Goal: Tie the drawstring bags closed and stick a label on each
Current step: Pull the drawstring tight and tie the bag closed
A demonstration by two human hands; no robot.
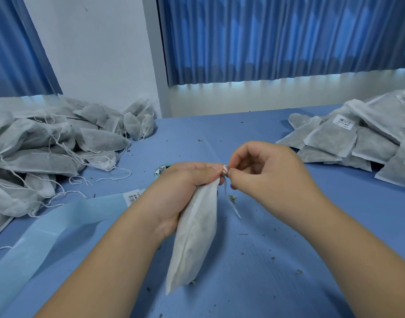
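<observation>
A white fabric drawstring bag (194,237) hangs tilted over the blue table, its bottom corner near the surface. My left hand (183,191) grips the bag's gathered neck in a fist. Just to its right, my right hand (263,168) pinches the thin drawstring (224,187) at the neck; a loose end trails down toward the table. A barcode label (132,197) sits on a pale blue backing strip (47,237) left of my left forearm.
A heap of bags with loose strings (47,145) fills the left side of the table. A pile of flat bags (357,138), one with a label (344,122), lies at the right. A tape roll (161,171) peeks behind my left hand. Dried herb crumbs dot the blue table (277,260).
</observation>
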